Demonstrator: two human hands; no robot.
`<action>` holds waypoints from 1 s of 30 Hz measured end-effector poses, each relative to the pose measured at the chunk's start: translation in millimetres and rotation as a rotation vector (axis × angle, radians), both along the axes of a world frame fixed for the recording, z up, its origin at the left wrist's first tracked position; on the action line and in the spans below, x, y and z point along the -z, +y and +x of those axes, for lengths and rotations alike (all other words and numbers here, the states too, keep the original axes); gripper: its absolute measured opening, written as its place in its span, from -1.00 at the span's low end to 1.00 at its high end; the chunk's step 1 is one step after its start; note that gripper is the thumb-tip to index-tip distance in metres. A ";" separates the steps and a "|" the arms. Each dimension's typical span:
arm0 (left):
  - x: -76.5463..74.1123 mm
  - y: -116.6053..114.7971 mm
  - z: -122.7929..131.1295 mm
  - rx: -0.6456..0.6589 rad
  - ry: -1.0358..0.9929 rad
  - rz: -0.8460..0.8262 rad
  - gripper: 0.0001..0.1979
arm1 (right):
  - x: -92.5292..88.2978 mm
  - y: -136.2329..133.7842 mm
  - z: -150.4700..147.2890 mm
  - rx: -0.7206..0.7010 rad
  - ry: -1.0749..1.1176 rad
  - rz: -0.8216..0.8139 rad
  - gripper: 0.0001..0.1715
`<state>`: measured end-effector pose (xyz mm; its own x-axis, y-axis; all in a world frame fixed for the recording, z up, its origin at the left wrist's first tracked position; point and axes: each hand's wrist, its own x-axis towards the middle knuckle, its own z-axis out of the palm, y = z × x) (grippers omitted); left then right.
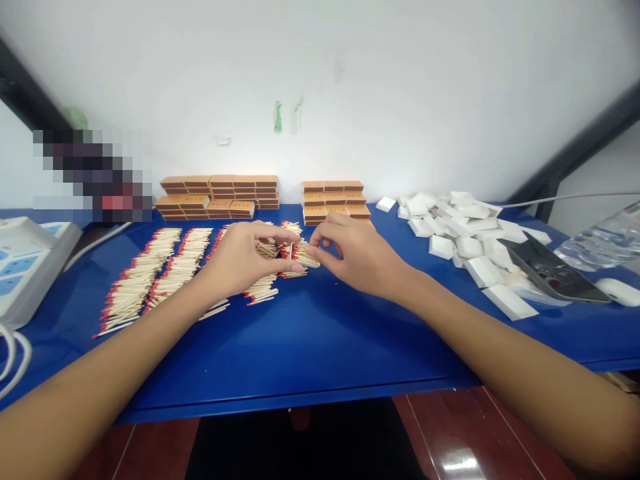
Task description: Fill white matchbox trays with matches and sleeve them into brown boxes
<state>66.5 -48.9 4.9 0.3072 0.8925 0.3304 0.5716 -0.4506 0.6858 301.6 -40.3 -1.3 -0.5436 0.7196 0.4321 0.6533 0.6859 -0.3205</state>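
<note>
Tray (313,264) of matches (301,255) by the piles (135,280), clasped at one end by the part-open left grip (239,257), presumably for steadiness, and met at the other by the nearly closed right grip (357,253) of uncertain hold.

Over the blue table (350,347), the left hand (243,253) grips a small white tray (312,265) of matches between thumb and finger, and the right hand (357,250) has its fingertips at the tray's other end. Red-tipped matches (137,277) lie in slanting rows around and beyond the left arm. Orange-topped matchboxes (220,197) stand stacked in two groups near the wall; white trays (470,247) heap at the right, beside a dark flat device (555,267) and a white mouse (619,291).
</note>
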 end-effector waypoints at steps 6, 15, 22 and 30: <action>1.1 -0.5 0.1 0.005 -0.010 -0.037 -0.53 | 0.1 -0.9 -1.1 0.023 -0.039 0.021 -0.81; -0.5 -1.3 1.4 0.013 -0.007 -0.054 -0.53 | 1.7 -3.0 -2.4 0.030 0.034 0.006 -0.95; 0.1 -1.1 1.3 0.020 0.006 -0.053 -0.51 | 3.8 -3.1 -3.7 -0.002 0.075 -0.020 -0.91; -1.3 -1.5 2.2 0.029 0.013 -0.059 -0.51 | 3.2 -4.1 -4.6 -0.017 0.084 -0.024 -0.98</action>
<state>68.7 -50.4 6.1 0.3370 0.9010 0.2732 0.5678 -0.4260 0.7043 297.1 -44.4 -4.5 -0.5183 0.7216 0.4590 0.6120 0.6879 -0.3902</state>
